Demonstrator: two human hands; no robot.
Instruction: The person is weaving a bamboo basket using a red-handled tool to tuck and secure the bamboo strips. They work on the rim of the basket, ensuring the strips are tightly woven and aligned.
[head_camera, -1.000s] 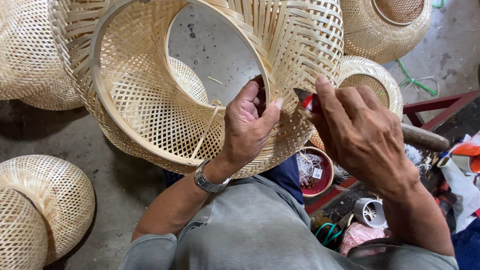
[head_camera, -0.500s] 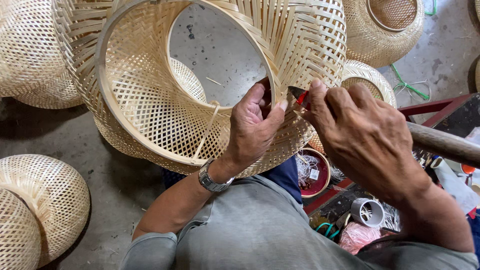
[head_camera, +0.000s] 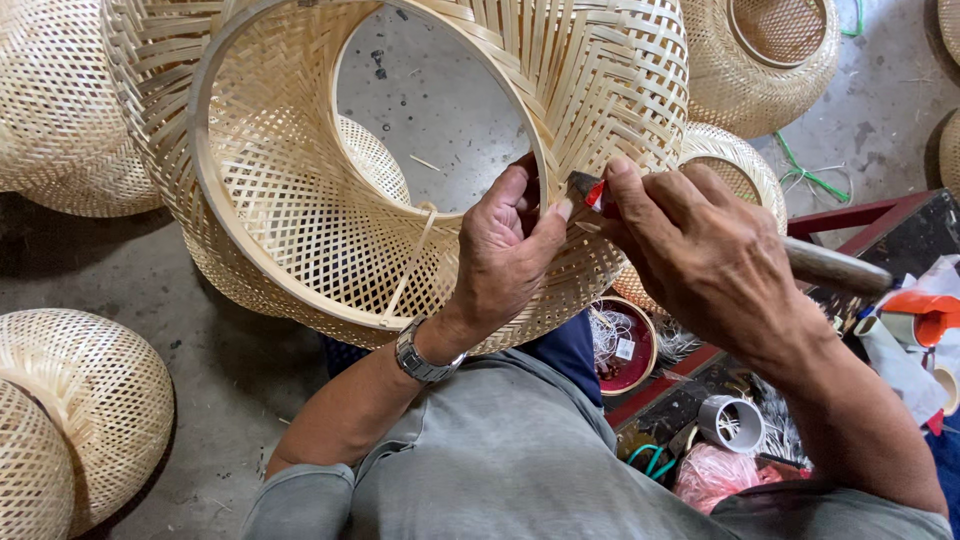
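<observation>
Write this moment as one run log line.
left hand: grips woven bamboo shade rim | right hand: holds small red-tipped tool at rim

Woven bamboo shade (head_camera: 300, 230) under the left hand (head_camera: 505, 255): pale straw, open lattice weave inside, broad herringbone strips on the outer wall above the right hand (head_camera: 700, 250). Tool tip (head_camera: 597, 195) between the two hands: red band, dark point. Tool handle (head_camera: 835, 268) right of the right hand: brown wood. Wristwatch (head_camera: 420, 360) below the left hand: silver. Bowl (head_camera: 625, 345) beneath both hands: red. Floor (head_camera: 430, 100): grey, speckled.
</observation>
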